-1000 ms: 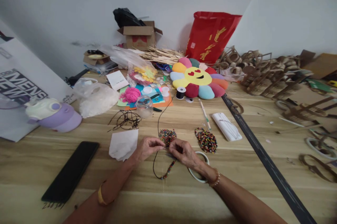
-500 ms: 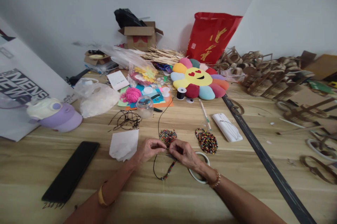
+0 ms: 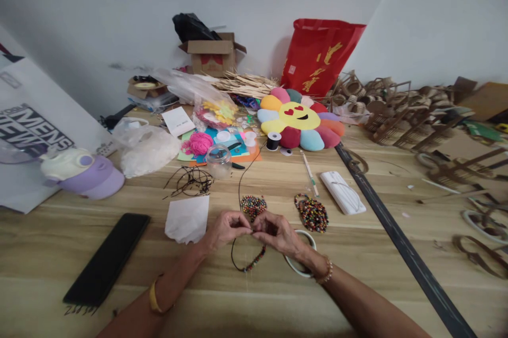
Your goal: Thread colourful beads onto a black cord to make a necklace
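Note:
My left hand (image 3: 225,228) and my right hand (image 3: 278,233) meet fingertip to fingertip over the wooden table (image 3: 254,295), both pinched on a thin black cord (image 3: 239,184). The cord loops down below the hands, where a short run of coloured beads (image 3: 254,259) is strung on it. It runs away to a black spool (image 3: 272,140). A small heap of mixed beads (image 3: 253,204) lies just beyond my fingers, and a bigger heap (image 3: 312,212) lies to the right. A white ring (image 3: 301,269) lies under my right wrist.
A white paper scrap (image 3: 187,217) and a black phone (image 3: 107,258) lie to the left. A purple cap (image 3: 89,178), plastic bags, a clear jar (image 3: 217,160), pink yarn, a flower cushion (image 3: 297,122), a red bag and wooden cut-outs (image 3: 416,110) crowd the back. A dark strip (image 3: 397,232) crosses the right.
My two hands have drawn closer together, so the fingertips now meet on the cord. Everything else on the table stays as it was.

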